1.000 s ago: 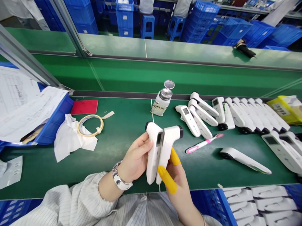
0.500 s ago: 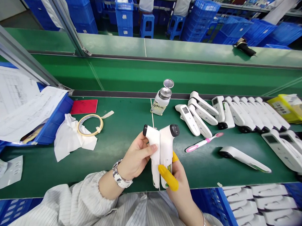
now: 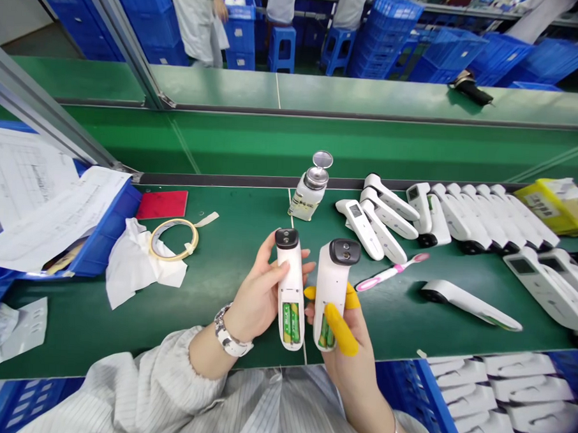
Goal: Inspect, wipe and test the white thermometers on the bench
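Observation:
My left hand [image 3: 259,298] is closed round a white handheld device [image 3: 292,274] with a black end; its open compartment shows green batteries. Beside it, my right hand [image 3: 355,347], with yellow finger covers, grips a second white device [image 3: 332,276], whose batteries are partly hidden by a covered finger. The two devices stand upright, slightly apart. To their right lie a pink and white toothbrush [image 3: 392,272] and a single white device [image 3: 471,305]. Behind them is a white bottle [image 3: 309,195] with a raised metal lid.
Rows of white devices [image 3: 461,217] fill the right side near a yellow packet [image 3: 557,206]. At left are a tape roll [image 3: 173,258], white cloth [image 3: 134,261], red card [image 3: 162,204] and a blue bin [image 3: 101,240]. A crate [image 3: 434,401] of white parts stands below right. People work beyond.
Both devices have been turned so their battery compartments face me, and they have moved apart, the right one shifting right. A person in white has appeared at the upper left.

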Available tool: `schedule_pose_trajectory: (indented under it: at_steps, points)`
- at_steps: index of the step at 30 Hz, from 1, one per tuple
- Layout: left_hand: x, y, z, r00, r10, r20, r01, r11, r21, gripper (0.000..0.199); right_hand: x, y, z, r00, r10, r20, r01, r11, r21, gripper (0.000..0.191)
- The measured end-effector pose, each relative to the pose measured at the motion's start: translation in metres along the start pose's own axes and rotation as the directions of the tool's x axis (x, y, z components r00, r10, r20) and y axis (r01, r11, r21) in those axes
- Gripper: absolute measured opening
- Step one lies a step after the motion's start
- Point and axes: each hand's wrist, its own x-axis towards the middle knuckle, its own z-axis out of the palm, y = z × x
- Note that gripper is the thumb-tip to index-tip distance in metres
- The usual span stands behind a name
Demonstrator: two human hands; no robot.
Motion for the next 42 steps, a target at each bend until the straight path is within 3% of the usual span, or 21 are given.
schedule_pose_trajectory:
  at_steps: [3, 7, 11, 14, 19, 22, 26, 30, 32, 37, 42]
  points:
    - [0.001, 0.001, -0.001, 0.999, -0.02, 0.029, 0.021, 0.999, -0.028, 0.053, 0.002, -0.002, -0.001, 0.997, 0.055, -0.063, -0.05, 0.995, 0.083, 0.038]
    - [0.002, 0.001, -0.002, 0.998, -0.04, 0.04, 0.04, 0.999, -0.015, 0.039, 0.005, 0.0, -0.004, 0.992, 0.095, -0.078, -0.088, 0.992, 0.095, 0.04]
    - [-0.001, 0.001, -0.001, 0.99, -0.031, 0.136, 0.028, 0.999, 0.022, 0.031, 0.006, 0.004, -0.011, 0.998, 0.053, -0.017, -0.052, 0.996, 0.075, 0.033]
    - [-0.005, 0.001, 0.0, 0.971, 0.009, 0.238, -0.013, 1.0, 0.016, 0.032, 0.006, 0.006, -0.017, 0.995, -0.037, 0.092, 0.034, 0.999, 0.032, 0.032]
    - [-0.008, -0.001, -0.001, 0.96, 0.025, 0.28, -0.035, 0.999, 0.033, 0.038, 0.005, 0.009, -0.023, 0.977, -0.113, 0.18, 0.125, 0.99, -0.059, 0.04]
    - [-0.008, -0.001, -0.002, 0.97, 0.039, 0.239, -0.054, 0.997, 0.059, 0.042, 0.003, 0.008, -0.024, 0.979, -0.097, 0.181, 0.11, 0.992, -0.06, 0.04]
    - [-0.007, -0.003, -0.004, 0.985, 0.144, 0.091, -0.156, 0.976, 0.151, 0.055, 0.003, 0.003, -0.022, 0.986, -0.089, 0.143, 0.087, 0.996, 0.019, 0.035]
    - [-0.007, -0.004, -0.002, 0.989, 0.148, 0.01, -0.146, 0.96, 0.238, 0.066, 0.002, 0.003, -0.013, 0.988, -0.068, 0.138, 0.066, 0.998, 0.018, 0.044]
    - [-0.006, -0.005, -0.002, 0.992, 0.12, -0.037, -0.107, 0.962, 0.253, 0.064, 0.0, 0.004, -0.006, 0.985, -0.035, 0.17, 0.031, 0.999, 0.023, 0.045]
    - [-0.001, -0.005, -0.003, 0.991, 0.023, -0.135, 0.006, 0.979, 0.205, 0.037, -0.003, 0.003, 0.006, 0.976, 0.065, 0.208, -0.077, 0.996, 0.05, 0.033]
    - [0.002, -0.002, -0.006, 0.993, -0.047, -0.108, 0.051, 0.998, 0.037, 0.037, -0.001, 0.0, 0.004, 0.949, 0.191, 0.252, -0.226, 0.967, 0.121, 0.026]
